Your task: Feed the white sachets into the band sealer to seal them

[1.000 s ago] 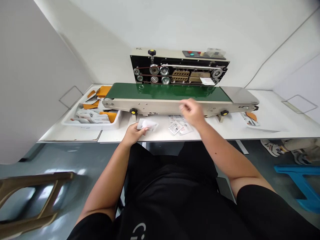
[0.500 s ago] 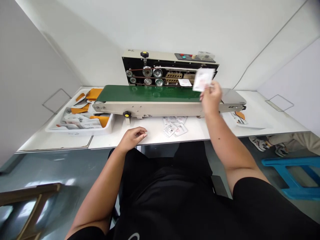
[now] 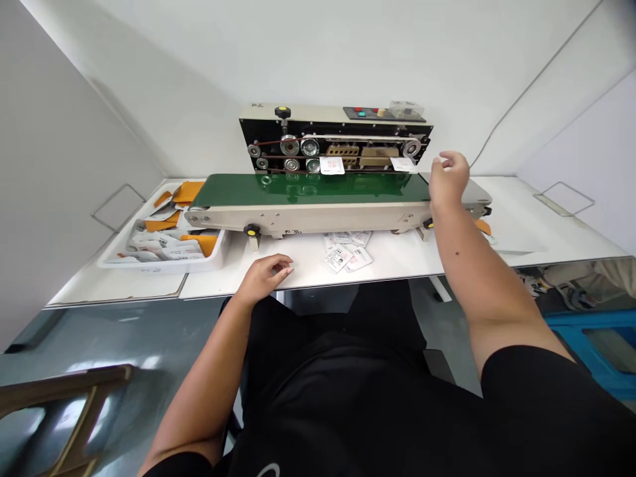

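Note:
A band sealing machine [image 3: 342, 116] with a green conveyor belt [image 3: 298, 189] stands before me. Two white sachets are caught along its sealing line: one sachet [image 3: 332, 165] below the brass blocks, another sachet [image 3: 403, 164] near the right-hand pulley. My right hand [image 3: 450, 177] hovers over the belt's right end, apart from the nearer sachet, fingers loosely bent and holding nothing. On the table's front edge rests my left hand [image 3: 265, 275], relaxed and empty, thumb and fingers apart. Several loose sachets [image 3: 348, 257] lie under the conveyor, to the right of that hand.
At the left, a white bin [image 3: 213, 258] holds several sachets and orange packets. Partly behind my right arm, an orange piece [image 3: 483, 227] shows by the conveyor's right end. A blue stool [image 3: 591, 324] and a brown stool [image 3: 84, 397] stand on the floor.
The sachet that was in my right hand now sits at the machine's right side, released. My right hand has moved right. The earlier sachet has travelled left along the sealer.

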The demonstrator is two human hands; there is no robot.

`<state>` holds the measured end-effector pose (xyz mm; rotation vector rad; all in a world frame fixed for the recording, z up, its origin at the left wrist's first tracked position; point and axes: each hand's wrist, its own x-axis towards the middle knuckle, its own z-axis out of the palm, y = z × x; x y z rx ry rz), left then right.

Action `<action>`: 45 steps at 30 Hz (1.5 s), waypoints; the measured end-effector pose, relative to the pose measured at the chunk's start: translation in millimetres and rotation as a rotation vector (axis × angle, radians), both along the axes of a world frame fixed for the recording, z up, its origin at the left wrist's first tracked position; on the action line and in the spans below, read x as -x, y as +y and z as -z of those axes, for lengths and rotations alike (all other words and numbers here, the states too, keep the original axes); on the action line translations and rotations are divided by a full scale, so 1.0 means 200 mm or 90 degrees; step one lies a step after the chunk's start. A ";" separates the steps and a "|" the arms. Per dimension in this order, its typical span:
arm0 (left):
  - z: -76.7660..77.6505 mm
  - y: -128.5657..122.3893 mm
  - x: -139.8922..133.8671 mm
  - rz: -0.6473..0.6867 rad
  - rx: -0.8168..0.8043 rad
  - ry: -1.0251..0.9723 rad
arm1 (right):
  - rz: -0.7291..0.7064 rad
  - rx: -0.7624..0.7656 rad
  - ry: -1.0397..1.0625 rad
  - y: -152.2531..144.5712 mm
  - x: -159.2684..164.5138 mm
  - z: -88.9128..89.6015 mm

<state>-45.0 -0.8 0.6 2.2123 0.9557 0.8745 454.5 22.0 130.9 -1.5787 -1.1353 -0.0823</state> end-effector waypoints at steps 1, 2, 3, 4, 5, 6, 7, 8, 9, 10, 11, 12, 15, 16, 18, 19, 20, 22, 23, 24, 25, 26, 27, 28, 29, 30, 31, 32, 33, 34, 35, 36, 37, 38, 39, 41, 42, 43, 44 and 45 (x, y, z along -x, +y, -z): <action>0.00 0.00 0.00 -0.001 -0.003 0.004 | 0.018 -0.061 -0.038 -0.07 0.07 0.06; 0.00 0.00 0.00 0.000 -0.011 0.011 | 0.023 -0.109 -0.074 -0.15 0.16 0.13; 0.00 0.00 0.00 0.003 -0.026 0.021 | -0.035 -0.095 -0.125 -0.24 0.25 0.21; 0.00 0.00 -0.01 0.009 -0.045 0.033 | -0.125 -0.036 -0.178 -0.32 0.35 0.30; 0.00 0.00 -0.01 0.019 -0.068 0.046 | -0.217 0.045 -0.226 -0.39 0.44 0.38; 0.00 0.01 -0.01 0.030 -0.089 0.059 | -0.291 0.132 -0.270 -0.45 0.53 0.46; 0.00 0.01 -0.02 0.043 -0.108 0.071 | -0.337 0.210 -0.302 -0.49 0.61 0.54; -0.01 0.01 -0.02 0.056 -0.122 0.080 | -0.359 0.277 -0.325 -0.52 0.68 0.60; -0.01 0.01 -0.03 0.067 -0.135 0.086 | -0.360 0.331 -0.340 -0.53 0.74 0.65; -0.01 0.01 -0.03 0.075 -0.147 0.093 | -0.350 0.370 -0.346 -0.53 0.79 0.70; -0.01 0.00 -0.04 0.083 -0.158 0.101 | -0.339 0.398 -0.348 -0.52 0.83 0.73; -0.01 0.00 -0.04 0.091 -0.169 0.110 | -0.333 0.415 -0.349 -0.51 0.87 0.75; 0.00 -0.01 -0.05 0.121 -0.192 0.143 | -0.349 0.417 -0.351 -0.47 1.00 0.78; 0.00 -0.01 -0.05 0.133 -0.197 0.155 | -0.364 0.411 -0.353 -0.46 1.04 0.78; 0.01 -0.01 -0.05 0.157 -0.204 0.183 | -0.397 0.402 -0.359 -0.45 1.12 0.78; 0.02 -0.01 -0.05 0.166 -0.204 0.197 | -0.410 0.398 -0.361 -0.46 1.15 0.78; 0.02 -0.01 -0.05 0.173 -0.204 0.210 | -0.421 0.395 -0.362 -0.46 1.17 0.77; 0.03 -0.01 -0.05 0.184 -0.204 0.226 | -0.442 0.385 -0.356 -0.48 1.17 0.76; 0.04 0.00 -0.05 0.187 -0.207 0.225 | -0.452 0.382 -0.350 -0.49 1.16 0.75; 0.04 0.00 -0.05 0.190 -0.210 0.219 | -0.460 0.381 -0.343 -0.50 1.15 0.75; 0.04 0.00 -0.05 0.193 -0.214 0.207 | -0.465 0.385 -0.335 -0.51 1.13 0.74; 0.04 0.00 -0.05 0.198 -0.217 0.189 | -0.468 0.392 -0.329 -0.52 1.11 0.73; 0.03 0.00 -0.05 0.205 -0.218 0.169 | -0.467 0.403 -0.324 -0.53 1.10 0.73; 0.03 0.00 -0.05 0.208 -0.216 0.145 | -0.466 0.415 -0.322 -0.53 1.09 0.72; 0.03 0.00 -0.04 0.202 -0.211 0.118 | -0.465 0.427 -0.322 -0.53 1.09 0.72; 0.03 0.00 -0.03 0.182 -0.201 0.085 | -0.463 0.437 -0.326 -0.53 1.09 0.71; 0.03 0.00 -0.02 0.146 -0.186 0.046 | -0.459 0.445 -0.334 -0.53 1.10 0.71; 0.03 0.00 -0.01 0.100 -0.166 0.002 | -0.452 0.450 -0.344 -0.53 1.11 0.71; 0.03 0.00 0.00 0.050 -0.142 -0.043 | -0.441 0.453 -0.356 -0.53 1.12 0.71; 0.04 0.01 0.01 0.003 -0.116 -0.089 | -0.426 0.454 -0.366 -0.53 1.13 0.71; 0.05 0.01 0.03 -0.035 -0.088 -0.132 | -0.412 0.453 -0.375 -0.53 1.14 0.72; 0.06 0.02 0.04 -0.067 -0.057 -0.176 | -0.401 0.448 -0.381 -0.53 1.14 0.72; 0.07 0.03 0.05 -0.092 -0.024 -0.220 | -0.394 0.441 -0.385 -0.53 1.15 0.72; 0.08 0.04 0.05 -0.110 0.011 -0.266 | -0.390 0.431 -0.385 -0.54 1.15 0.72; 0.09 0.05 0.06 -0.121 0.047 -0.316 | -0.388 0.416 -0.381 -0.54 1.15 0.72; 0.11 0.06 0.06 -0.119 0.113 -0.409 | -0.378 0.366 -0.362 -0.54 1.16 0.72; 0.11 0.06 0.06 -0.112 0.136 -0.445 | -0.374 0.331 -0.349 -0.54 1.18 0.72; 0.11 0.06 0.05 -0.104 0.152 -0.471 | -0.374 0.292 -0.334 -0.54 1.19 0.71; 0.11 0.06 0.05 -0.093 0.164 -0.486 | -0.379 0.252 -0.319 -0.53 1.22 0.71; 0.11 0.06 0.05 -0.082 0.174 -0.489 | -0.389 0.214 -0.301 -0.52 1.25 0.70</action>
